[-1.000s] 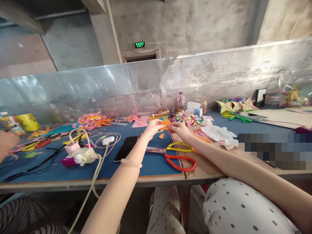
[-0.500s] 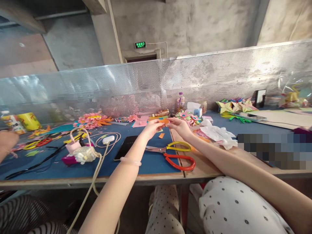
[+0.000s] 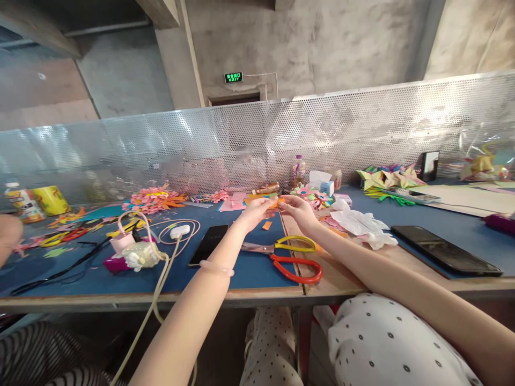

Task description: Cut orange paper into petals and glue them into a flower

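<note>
Head view: a small piece of orange paper (image 3: 277,202) is sitting between the fingertips of both hands, just above the far part of the blue table mat (image 3: 257,276). The left hand (image 3: 256,211) is pinching it from one side, fingers curling together, and the right hand (image 3: 301,211) is gripping it from the other, thumb and fingers closing on its edge. A loose orange scrap (image 3: 266,225) is lying on the mat just below the left hand. Nearer the person, scissors (image 3: 269,249) are resting with their blades pointing left, their yellow and red handles spreading wide and crossing the mat's right edge. A dark phone (image 3: 208,245) is lying beside the left forearm, partly hiding behind it. Beyond the hands, pink paper sheets (image 3: 232,202) are lying near a brown bottle (image 3: 269,187) on its side, while a purple-capped bottle (image 3: 298,170) is standing behind pink and green paper flowers (image 3: 310,195). Crumpled white tissue (image 3: 360,221) is lying to the right, near a second phone (image 3: 444,251). Farther left, a white charger (image 3: 179,231) is resting amid looping cable, and a co-worker's blurred hand (image 3: 8,236) is showing at the edge; I cannot tell what it is holding. A perforated metal screen (image 3: 322,134) is standing behind everything.
</note>
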Tool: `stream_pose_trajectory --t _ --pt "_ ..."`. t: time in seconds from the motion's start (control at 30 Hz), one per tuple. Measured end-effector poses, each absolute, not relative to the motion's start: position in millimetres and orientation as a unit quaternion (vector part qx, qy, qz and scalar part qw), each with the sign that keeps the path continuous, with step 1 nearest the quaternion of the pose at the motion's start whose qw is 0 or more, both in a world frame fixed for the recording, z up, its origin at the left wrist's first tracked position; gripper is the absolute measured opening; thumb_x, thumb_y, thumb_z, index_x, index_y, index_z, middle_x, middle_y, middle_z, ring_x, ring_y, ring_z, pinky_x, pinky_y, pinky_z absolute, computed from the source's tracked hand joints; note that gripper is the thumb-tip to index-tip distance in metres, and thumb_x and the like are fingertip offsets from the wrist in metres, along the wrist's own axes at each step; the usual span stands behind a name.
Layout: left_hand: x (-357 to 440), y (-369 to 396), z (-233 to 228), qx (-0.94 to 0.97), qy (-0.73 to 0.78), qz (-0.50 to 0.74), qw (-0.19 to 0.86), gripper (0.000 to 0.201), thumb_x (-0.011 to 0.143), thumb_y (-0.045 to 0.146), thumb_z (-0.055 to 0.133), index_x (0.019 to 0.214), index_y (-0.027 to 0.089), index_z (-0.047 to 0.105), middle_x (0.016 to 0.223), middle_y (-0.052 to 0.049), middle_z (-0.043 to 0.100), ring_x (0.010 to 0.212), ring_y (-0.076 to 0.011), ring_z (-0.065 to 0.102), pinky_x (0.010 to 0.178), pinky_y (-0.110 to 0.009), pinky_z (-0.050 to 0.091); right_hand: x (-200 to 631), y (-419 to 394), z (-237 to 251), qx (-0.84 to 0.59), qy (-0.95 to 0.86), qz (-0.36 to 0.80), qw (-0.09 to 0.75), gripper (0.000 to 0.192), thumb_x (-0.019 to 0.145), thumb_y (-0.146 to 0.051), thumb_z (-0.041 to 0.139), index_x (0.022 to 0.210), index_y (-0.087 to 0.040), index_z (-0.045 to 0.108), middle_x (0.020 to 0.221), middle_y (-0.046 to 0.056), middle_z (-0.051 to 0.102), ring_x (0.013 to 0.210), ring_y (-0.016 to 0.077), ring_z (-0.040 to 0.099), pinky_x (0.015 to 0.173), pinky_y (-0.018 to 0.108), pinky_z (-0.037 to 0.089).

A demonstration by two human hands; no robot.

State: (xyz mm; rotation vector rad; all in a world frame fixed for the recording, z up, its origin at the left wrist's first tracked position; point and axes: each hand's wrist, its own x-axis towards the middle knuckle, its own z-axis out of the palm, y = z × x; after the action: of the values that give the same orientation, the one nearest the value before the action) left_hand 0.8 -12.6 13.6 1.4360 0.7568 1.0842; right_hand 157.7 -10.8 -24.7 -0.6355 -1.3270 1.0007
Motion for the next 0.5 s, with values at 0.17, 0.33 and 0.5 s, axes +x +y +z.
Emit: stream_pose_trajectory --t 0.17,0.33,0.5 --pt "2.2 -11.1 11.2 0.651 0.324 0.475 0.495 0.034 0.069 0.028 0.076 0.097 0.010 0.067 0.101 -0.013 0.068 0.083 -0.0171 0.065 0.081 -0.034 0.049 159.1 -12.1 -22.1 -0.283 -0.596 0.386 0.644 0.047 0.068 -0.035 0.073 0.112 -0.024 0.063 0.098 0.004 0.067 0.080 0.0183 0.065 0.072 0.035 0.055" --pt "0.8 -5.0 7.8 0.659 0.314 0.486 0.480 0.035 0.071 0.029 0.074 0.098 0.009 0.066 0.098 -0.013 0.069 0.082 -0.0172 0.065 0.083 -0.037 0.049 162.5 -15.3 -15.2 -0.306 -0.623 0.340 0.635 0.038 0.072 -0.037 0.069 0.108 -0.025 0.068 0.111 0.006 0.064 0.085 0.0191 0.064 0.072 0.032 0.054" --pt "0.3 -1.2 5.3 0.674 0.322 0.481 0.460 0.032 0.069 0.028 0.076 0.092 0.009 0.066 0.092 -0.012 0.069 0.080 -0.0170 0.066 0.082 -0.037 0.050 168.7 -13.9 -12.5 -0.309 -0.649 0.342 0.605 0.027 0.075 -0.043 0.067 0.092 -0.021 0.070 0.098 0.006 0.066 0.084 0.0178 0.063 0.072 0.030 0.053"
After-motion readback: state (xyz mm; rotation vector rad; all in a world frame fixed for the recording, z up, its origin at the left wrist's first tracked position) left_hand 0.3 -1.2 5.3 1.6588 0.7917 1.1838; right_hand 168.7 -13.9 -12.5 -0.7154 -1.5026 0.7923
